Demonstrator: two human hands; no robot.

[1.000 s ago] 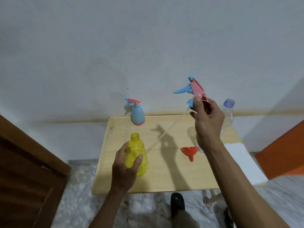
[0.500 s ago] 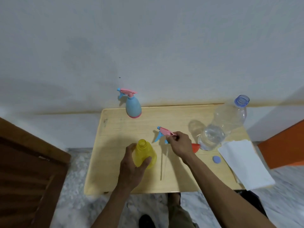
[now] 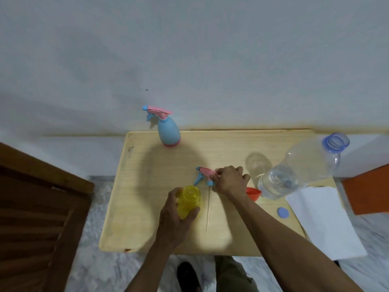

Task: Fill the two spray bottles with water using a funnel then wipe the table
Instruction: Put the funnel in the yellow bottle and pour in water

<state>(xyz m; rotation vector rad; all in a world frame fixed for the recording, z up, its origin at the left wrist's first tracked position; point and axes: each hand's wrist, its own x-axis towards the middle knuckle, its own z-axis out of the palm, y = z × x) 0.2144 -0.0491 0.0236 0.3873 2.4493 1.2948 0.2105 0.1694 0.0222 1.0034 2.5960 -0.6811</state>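
Note:
My left hand grips the open yellow spray bottle, which stands upright near the table's front. My right hand holds the pink and blue spray head low over the table just right of the bottle, its thin dip tube lying along the wood. A blue spray bottle with its head on stands at the back. The orange funnel lies partly behind my right wrist. A large clear water bottle, uncapped, stands at the right, partly filled.
The wooden table stands against a white wall. A blue cap lies near the white cloth that overhangs the right edge. A dark wooden door is at the left, an orange panel at the right.
My right hand has brought the spray head down from high above the table to its surface beside the yellow bottle. The camera tilted down and moved closer. My left hand stays on the bottle.

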